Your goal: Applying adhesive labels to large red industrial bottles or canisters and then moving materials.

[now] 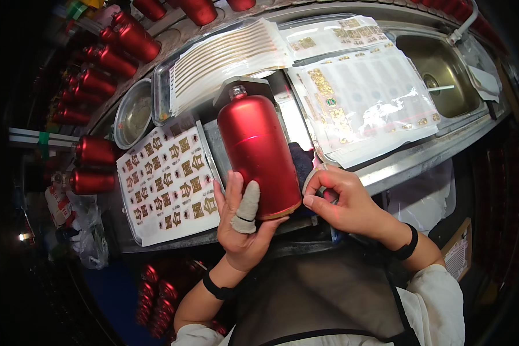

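Note:
A glossy red bottle (256, 153) with a bare, silvery threaded neck lies tilted in front of me, its neck pointing away. A tan-gold band (281, 212) runs along its base. My left hand (242, 228) holds the bottle at the lower left, thumb under the base; one finger wears a grey cloth-like cover (247, 209) with a dark band. Beside the lower right of the bottle, my right hand (340, 199) is closed in a pinch. A pale edge shows at its fingertips, too small to make out. Dark cloth (301, 164) lies behind the bottle, next to this hand.
Decal sheets with gold and brown prints (167, 181) lie on a tray at left; striped sheets (228, 63) and more decal sheets (369, 104) lie farther back. A metal bowl (134, 115) stands left, a sink (452, 75) at right. Red bottles (98, 83) line the far left.

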